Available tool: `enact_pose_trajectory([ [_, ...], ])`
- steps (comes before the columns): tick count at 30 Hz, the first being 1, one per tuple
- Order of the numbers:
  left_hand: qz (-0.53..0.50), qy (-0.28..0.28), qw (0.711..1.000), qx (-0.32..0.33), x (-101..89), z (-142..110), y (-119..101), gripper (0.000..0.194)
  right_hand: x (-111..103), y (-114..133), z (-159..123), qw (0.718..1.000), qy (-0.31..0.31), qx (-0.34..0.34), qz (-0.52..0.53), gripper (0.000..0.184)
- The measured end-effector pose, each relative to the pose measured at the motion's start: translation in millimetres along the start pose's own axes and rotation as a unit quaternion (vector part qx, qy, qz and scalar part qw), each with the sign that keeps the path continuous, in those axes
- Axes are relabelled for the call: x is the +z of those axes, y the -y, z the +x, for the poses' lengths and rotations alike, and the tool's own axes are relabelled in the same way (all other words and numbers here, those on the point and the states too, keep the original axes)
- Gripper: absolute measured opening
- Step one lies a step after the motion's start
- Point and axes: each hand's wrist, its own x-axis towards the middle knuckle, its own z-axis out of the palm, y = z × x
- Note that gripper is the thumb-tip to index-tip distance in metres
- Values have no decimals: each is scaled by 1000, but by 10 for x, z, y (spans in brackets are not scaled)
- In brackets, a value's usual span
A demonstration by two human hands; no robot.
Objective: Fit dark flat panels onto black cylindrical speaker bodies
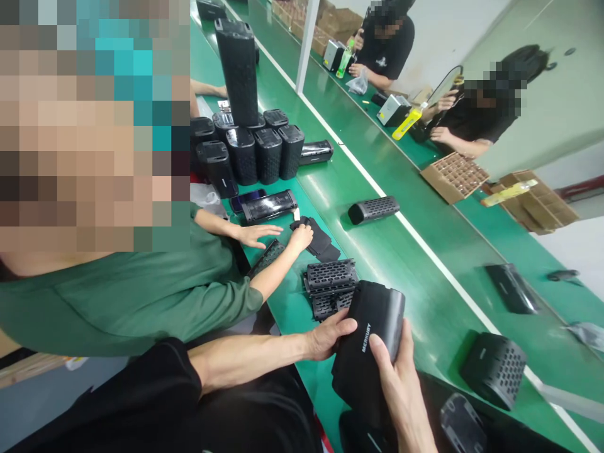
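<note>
Both my hands hold a black speaker housing marked MERKURY, at the near edge of the green bench. My left hand grips its left side with fingers curled on the top edge. My right hand wraps the lower right side, thumb lying across the front. Just beyond the housing lies a stack of black perforated grilles. A finished speaker with a grille face rests to the right of my hands.
A co-worker in a green shirt at my left has both hands on black parts. Upright black housings stand clustered farther back. A speaker lies on the belt. Two people sit across, beside cardboard boxes.
</note>
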Motion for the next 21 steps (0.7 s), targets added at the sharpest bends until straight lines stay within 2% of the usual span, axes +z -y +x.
enact_pose_trajectory([
  [3,4,0,999,-41,-16,-9,-8,37,7,-136,89,1000,21,14,15,115],
  [6,-12,-16,998,-64,-21,28,7,38,25,-147,155,999,29,22,22,114],
  [9,-38,-45,996,-62,-25,103,38,63,10,-99,171,999,28,-17,25,111],
  [11,-62,-58,995,-49,-25,146,37,73,0,-116,99,998,19,-46,29,108],
  [14,-90,-93,991,-15,-8,174,-21,70,108,-246,-168,993,-64,-76,65,113],
  [16,-92,-124,988,9,28,177,-65,69,303,-344,-372,982,-124,-88,110,124],
  [18,-90,-148,984,30,86,188,-73,73,544,-393,-504,973,-157,-82,151,130],
  [21,-81,-164,982,45,171,213,-18,88,785,-385,-521,955,-223,-64,183,121],
])
